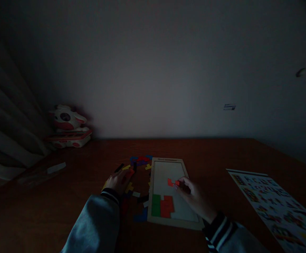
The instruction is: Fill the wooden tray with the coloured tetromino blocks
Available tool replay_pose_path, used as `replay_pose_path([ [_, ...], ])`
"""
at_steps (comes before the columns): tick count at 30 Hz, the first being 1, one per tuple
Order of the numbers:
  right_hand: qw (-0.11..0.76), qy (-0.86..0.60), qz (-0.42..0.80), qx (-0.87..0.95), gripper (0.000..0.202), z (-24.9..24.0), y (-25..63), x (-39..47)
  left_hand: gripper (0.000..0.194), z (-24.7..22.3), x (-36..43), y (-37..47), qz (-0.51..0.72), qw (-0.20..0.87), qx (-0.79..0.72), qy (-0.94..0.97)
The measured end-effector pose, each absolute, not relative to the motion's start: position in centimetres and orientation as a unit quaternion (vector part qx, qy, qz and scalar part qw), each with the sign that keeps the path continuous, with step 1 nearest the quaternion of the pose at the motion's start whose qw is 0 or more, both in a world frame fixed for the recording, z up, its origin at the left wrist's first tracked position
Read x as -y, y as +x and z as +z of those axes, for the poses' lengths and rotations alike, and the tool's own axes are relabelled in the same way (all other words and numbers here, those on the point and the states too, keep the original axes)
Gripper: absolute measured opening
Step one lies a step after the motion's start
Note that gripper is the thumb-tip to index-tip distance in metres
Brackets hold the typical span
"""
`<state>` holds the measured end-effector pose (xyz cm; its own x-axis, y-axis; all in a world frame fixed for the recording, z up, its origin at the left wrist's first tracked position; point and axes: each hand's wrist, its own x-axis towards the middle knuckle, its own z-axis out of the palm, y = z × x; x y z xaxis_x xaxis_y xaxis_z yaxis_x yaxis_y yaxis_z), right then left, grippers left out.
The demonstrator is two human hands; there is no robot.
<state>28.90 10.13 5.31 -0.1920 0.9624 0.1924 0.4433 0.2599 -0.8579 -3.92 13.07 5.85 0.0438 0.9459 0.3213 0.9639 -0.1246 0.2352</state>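
A wooden puzzle tray (169, 222) lies on the table, with a green piece (156, 206) and red-orange pieces (167, 206) fitted at its near left corner. Above the middle of the tray, my right hand (192, 195) pinches a red-orange piece (170, 182) between thumb and fingers. To the left of the tray, my left hand (117, 181) rests over the scattered pieces, its fingers at an orange-red piece (131, 172); whether they grip it is too dark to tell. Yellow (129, 187), blue (142, 215), black and white pieces lie around that hand.
A printed pattern sheet (274, 207) lies at the right on the brown table (208, 151). A cow-shaped toy (68, 126) stands at the back left beside a curtain (7, 105). A pale strip (56, 168) lies at the left. The wall rises behind.
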Motion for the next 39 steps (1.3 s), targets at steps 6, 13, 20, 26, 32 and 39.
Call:
replay_pose_path([
  [6,0.408,-0.512,0.322,0.684,0.029,6.0,29.0,-10.1,0.027,5.8,-12.2,-2.7,-0.273,0.047,0.561,-0.781],
  [13,0.435,-0.491,0.35,0.669,0.024,6.4,29.0,-10.0,0.022,6.5,-9.4,2.1,-0.356,0.043,0.356,-0.863],
  [20,0.395,-0.489,0.274,0.728,0.015,6.6,29.6,-10.0,0.022,5.7,-8.3,4.3,-0.338,-0.017,0.274,-0.9],
  [26,0.402,-0.478,0.282,0.728,0.013,5.5,28.9,-9.6,0.024,5.7,-8.5,4.0,-0.321,-0.001,0.325,-0.89],
  [32,0.372,-0.451,0.301,0.753,0.021,5.6,28.3,-9.7,0.022,5.9,-8.4,4.1,-0.328,-0.033,0.345,-0.879],
  [39,0.299,-0.403,0.259,0.825,0.029,6.7,28.2,-9.8,0.016,5.8,-8.1,3.9,-0.316,-0.05,0.366,-0.874],
])
